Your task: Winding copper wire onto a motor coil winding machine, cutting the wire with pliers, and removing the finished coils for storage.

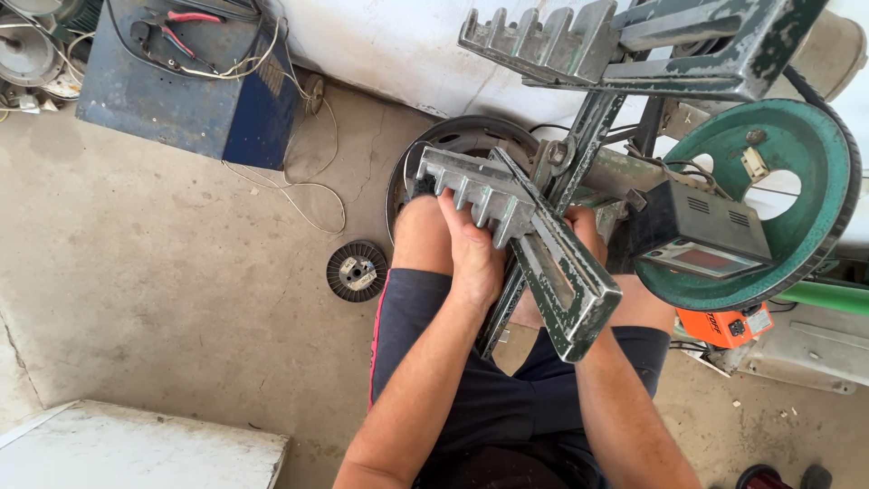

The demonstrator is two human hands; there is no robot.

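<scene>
I sit before a worn green metal winding machine. My left hand (472, 249) is wrapped around a grey stepped metal former (471, 192) fixed on the end of a green arm (561, 272) that points toward me. My right hand (587, 228) reaches behind that arm and is mostly hidden; only its knuckles show, so its grip cannot be made out. A second stepped former (543, 41) sits on the opposite arm, higher up. A large green belt wheel (797, 172) and a small grey counter box (701, 231) are at the right.
A black ribbed spool (358, 270) lies on the concrete floor left of my knee. A blue metal box (186, 77) with red-handled pliers and loose wire stands at the upper left. A white slab (136, 448) is at the lower left, an orange device (724, 324) at the right.
</scene>
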